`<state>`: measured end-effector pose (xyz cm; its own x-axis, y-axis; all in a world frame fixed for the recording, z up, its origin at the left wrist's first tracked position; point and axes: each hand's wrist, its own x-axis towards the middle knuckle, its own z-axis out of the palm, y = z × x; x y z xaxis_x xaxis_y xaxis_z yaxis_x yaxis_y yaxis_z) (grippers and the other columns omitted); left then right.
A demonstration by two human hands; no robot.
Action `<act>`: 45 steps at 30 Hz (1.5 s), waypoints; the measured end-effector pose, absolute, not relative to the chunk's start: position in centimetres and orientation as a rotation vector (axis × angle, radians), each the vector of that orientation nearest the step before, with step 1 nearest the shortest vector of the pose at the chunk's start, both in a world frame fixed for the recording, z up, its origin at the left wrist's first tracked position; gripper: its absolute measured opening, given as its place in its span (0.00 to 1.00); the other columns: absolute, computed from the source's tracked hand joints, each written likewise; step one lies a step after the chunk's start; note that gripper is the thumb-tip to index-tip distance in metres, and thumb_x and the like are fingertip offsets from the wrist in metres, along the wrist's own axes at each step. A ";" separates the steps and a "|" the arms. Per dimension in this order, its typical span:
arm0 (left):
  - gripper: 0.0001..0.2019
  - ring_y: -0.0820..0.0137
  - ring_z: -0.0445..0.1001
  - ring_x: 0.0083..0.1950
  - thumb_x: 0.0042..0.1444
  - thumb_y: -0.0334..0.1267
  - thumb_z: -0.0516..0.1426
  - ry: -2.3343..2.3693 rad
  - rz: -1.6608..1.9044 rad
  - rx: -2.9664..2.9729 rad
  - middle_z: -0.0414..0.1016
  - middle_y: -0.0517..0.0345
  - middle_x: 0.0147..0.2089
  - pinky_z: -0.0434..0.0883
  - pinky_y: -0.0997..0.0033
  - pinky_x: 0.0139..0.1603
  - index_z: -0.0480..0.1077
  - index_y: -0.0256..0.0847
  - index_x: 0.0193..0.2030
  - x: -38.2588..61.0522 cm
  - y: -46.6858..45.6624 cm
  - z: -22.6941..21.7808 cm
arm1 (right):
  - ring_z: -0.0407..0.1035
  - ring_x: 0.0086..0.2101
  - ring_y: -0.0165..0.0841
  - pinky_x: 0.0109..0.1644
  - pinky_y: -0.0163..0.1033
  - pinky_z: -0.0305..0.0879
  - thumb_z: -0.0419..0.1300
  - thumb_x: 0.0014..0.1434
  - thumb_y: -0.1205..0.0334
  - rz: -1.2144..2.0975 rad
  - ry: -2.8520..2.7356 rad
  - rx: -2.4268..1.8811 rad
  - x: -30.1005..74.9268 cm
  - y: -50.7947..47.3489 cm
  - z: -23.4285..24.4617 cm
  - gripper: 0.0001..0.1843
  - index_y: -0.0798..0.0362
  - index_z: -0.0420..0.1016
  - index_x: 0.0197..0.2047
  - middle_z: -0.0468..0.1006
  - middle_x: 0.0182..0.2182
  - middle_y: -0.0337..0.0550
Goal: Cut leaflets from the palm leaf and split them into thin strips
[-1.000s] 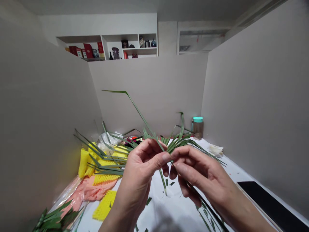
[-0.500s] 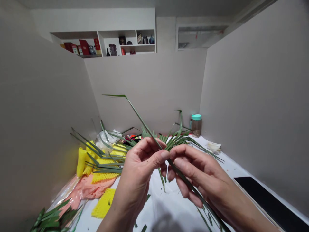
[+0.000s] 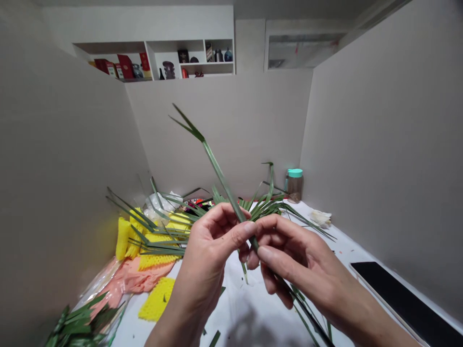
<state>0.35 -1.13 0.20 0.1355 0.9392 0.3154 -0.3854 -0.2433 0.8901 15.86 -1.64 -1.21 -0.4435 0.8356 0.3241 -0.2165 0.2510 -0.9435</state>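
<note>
A long green leaf strip (image 3: 219, 171) runs slantwise through both hands, its split, bent tip up at the left and its darker lower end down at the right. My left hand (image 3: 213, 248) pinches it between thumb and fingers around the middle. Just below that grip, my right hand (image 3: 300, 255) holds the same strip, thumb against fingertips. Behind the hands lies a bundle of green leaves (image 3: 269, 206), partly hidden by them. More long leaves (image 3: 162, 243) spread out to the left of my left hand.
Yellow foam netting (image 3: 157, 299) and pink cloth (image 3: 139, 278) lie at the left, with cut leaves (image 3: 79, 323) nearer me. A bottle with a turquoise lid (image 3: 294, 185) stands at the back right. A black-screened phone (image 3: 405, 301) lies at the right. Grey partitions (image 3: 217, 125) enclose the table.
The leaf strip has turned, so its flat face and forked tip now show and its top stands higher. Both hands stay in nearly the same place, still gripping it.
</note>
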 end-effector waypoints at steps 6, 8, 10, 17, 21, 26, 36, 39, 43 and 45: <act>0.05 0.81 0.66 0.23 0.53 0.34 0.67 0.626 1.424 1.172 0.71 0.66 0.28 0.64 0.81 0.25 0.75 0.39 0.34 0.3 -1.2 0.3 | 0.72 0.25 0.23 0.22 0.22 0.68 0.60 0.69 0.57 1.551 -1.493 -0.443 15.9 -1.3 -1.5 0.08 0.53 0.72 0.45 0.79 0.36 0.42; 0.05 0.81 0.67 0.24 0.54 0.34 0.67 0.625 1.423 1.164 0.71 0.66 0.29 0.65 0.80 0.25 0.75 0.39 0.35 0.3 -1.3 0.4 | 0.71 0.24 0.22 0.21 0.21 0.68 0.59 0.69 0.58 1.609 -1.446 -0.411 15.9 -1.2 -1.4 0.08 0.54 0.73 0.43 0.78 0.35 0.42; 0.05 0.80 0.67 0.24 0.55 0.34 0.66 0.621 1.423 1.163 0.71 0.65 0.30 0.66 0.80 0.25 0.75 0.39 0.36 0.3 -1.3 0.4 | 0.70 0.23 0.21 0.21 0.20 0.67 0.59 0.69 0.60 1.675 -1.387 -0.374 15.9 -1.2 -1.2 0.07 0.55 0.73 0.42 0.78 0.34 0.42; 0.05 0.80 0.67 0.24 0.54 0.34 0.66 0.621 1.427 1.155 0.71 0.65 0.29 0.65 0.79 0.26 0.75 0.38 0.36 0.2 -1.5 0.4 | 0.70 0.21 0.21 0.19 0.20 0.65 0.58 0.70 0.61 1.729 -1.331 -0.363 15.7 -1.2 -1.1 0.07 0.55 0.73 0.42 0.79 0.33 0.43; 0.05 0.80 0.66 0.23 0.55 0.34 0.65 0.639 1.392 1.144 0.70 0.65 0.29 0.64 0.78 0.25 0.74 0.38 0.36 0.2 -1.5 0.5 | 0.67 0.16 0.19 0.19 0.19 0.63 0.53 0.73 0.61 1.746 -1.369 -0.368 15.7 -1.0 -1.3 0.10 0.55 0.71 0.41 0.79 0.26 0.40; 0.05 0.79 0.66 0.24 0.56 0.35 0.65 0.670 1.397 1.157 0.70 0.64 0.28 0.64 0.78 0.26 0.75 0.38 0.37 0.3 -1.5 0.6 | 0.68 0.17 0.18 0.20 0.20 0.63 0.55 0.72 0.61 1.664 -1.420 -0.423 15.8 -0.7 -1.6 0.08 0.55 0.71 0.41 0.80 0.29 0.41; 0.12 0.73 0.71 0.27 0.51 0.30 0.62 0.738 1.457 1.067 0.75 0.60 0.30 0.70 0.73 0.28 0.76 0.37 0.44 0.3 -1.2 0.6 | 0.70 0.20 0.22 0.21 0.24 0.67 0.62 0.65 0.59 1.404 -1.497 -0.631 15.7 -0.8 -0.9 0.08 0.53 0.68 0.42 0.76 0.27 0.35; 0.12 0.75 0.68 0.24 0.49 0.30 0.63 0.789 1.478 1.050 0.73 0.63 0.28 0.67 0.75 0.25 0.76 0.37 0.43 0.3 -1.1 0.6 | 0.71 0.22 0.23 0.21 0.24 0.66 0.60 0.66 0.60 1.373 -1.501 -0.655 15.6 -1.0 -1.0 0.07 0.52 0.68 0.44 0.75 0.26 0.34; 0.09 0.78 0.66 0.23 0.49 0.32 0.62 0.833 1.498 1.036 0.71 0.63 0.27 0.63 0.78 0.23 0.75 0.37 0.40 0.2 -0.7 0.5 | 0.73 0.25 0.25 0.22 0.25 0.66 0.60 0.66 0.60 1.367 -1.528 -0.711 15.6 -1.1 -1.3 0.07 0.51 0.67 0.45 0.74 0.27 0.33; 0.07 0.79 0.65 0.22 0.50 0.34 0.63 0.845 1.504 1.034 0.70 0.63 0.26 0.62 0.80 0.22 0.74 0.37 0.37 0.1 -0.5 0.5 | 0.73 0.25 0.25 0.23 0.25 0.65 0.60 0.66 0.60 1.369 -1.539 -0.715 15.6 -1.0 -1.3 0.07 0.51 0.67 0.46 0.73 0.27 0.32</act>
<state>0.07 -0.47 0.50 -0.0490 0.9845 0.1683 -0.3686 -0.1745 0.9131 15.59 -1.02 -1.29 -0.4033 0.8789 0.2546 -0.1508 0.2106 -0.9659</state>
